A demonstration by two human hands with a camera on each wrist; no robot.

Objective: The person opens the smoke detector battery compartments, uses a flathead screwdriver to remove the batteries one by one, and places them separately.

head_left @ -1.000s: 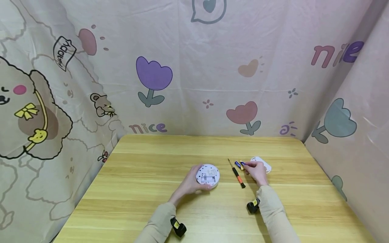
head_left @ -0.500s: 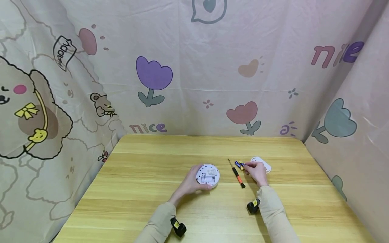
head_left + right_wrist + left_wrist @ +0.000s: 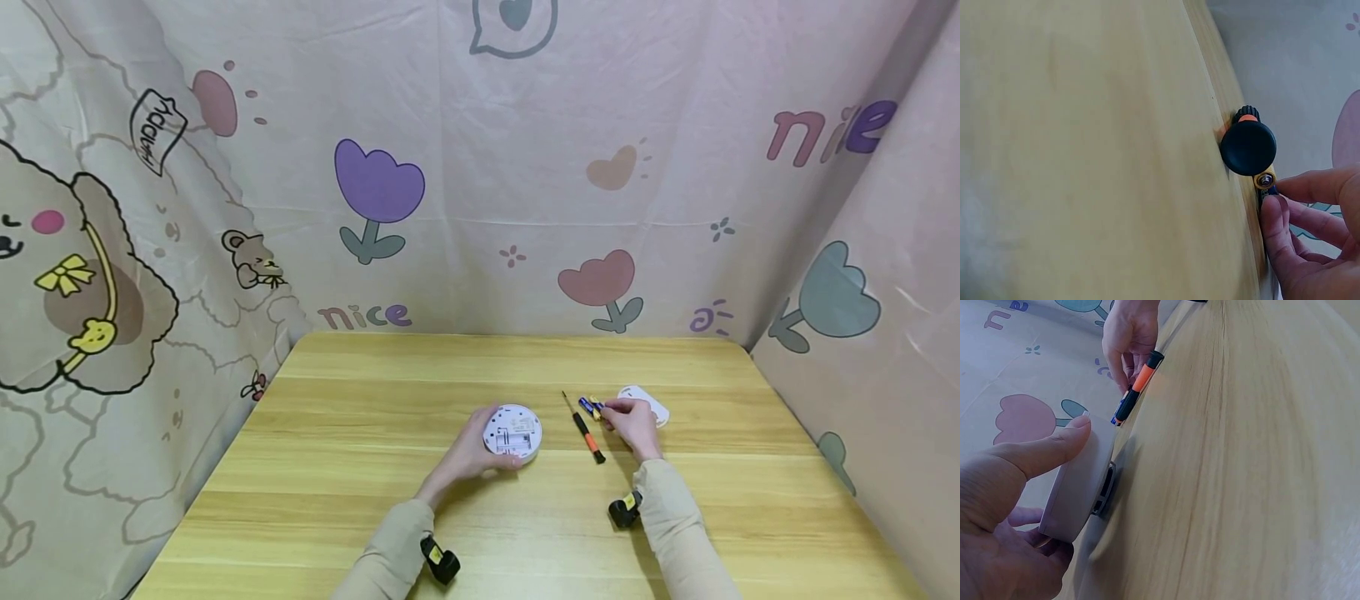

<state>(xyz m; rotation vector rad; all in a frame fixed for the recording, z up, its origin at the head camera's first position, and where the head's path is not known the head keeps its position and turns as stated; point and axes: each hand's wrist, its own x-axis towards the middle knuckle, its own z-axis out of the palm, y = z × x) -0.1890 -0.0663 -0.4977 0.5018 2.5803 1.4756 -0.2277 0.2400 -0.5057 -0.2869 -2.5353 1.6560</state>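
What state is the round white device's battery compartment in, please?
Open: in the head view, the battery compartment lies uncovered, its inside visible.

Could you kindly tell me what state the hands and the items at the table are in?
Left hand: grips the round device.
Round device: compartment open, facing the head camera; no battery visible inside.
Right hand: pinches a battery.
Battery: outside the device.
Screwdriver: lying on the table, unheld.
White plate: detached, partly hidden.

Head view looks forward-down; close wrist views share its table (image 3: 337, 417).
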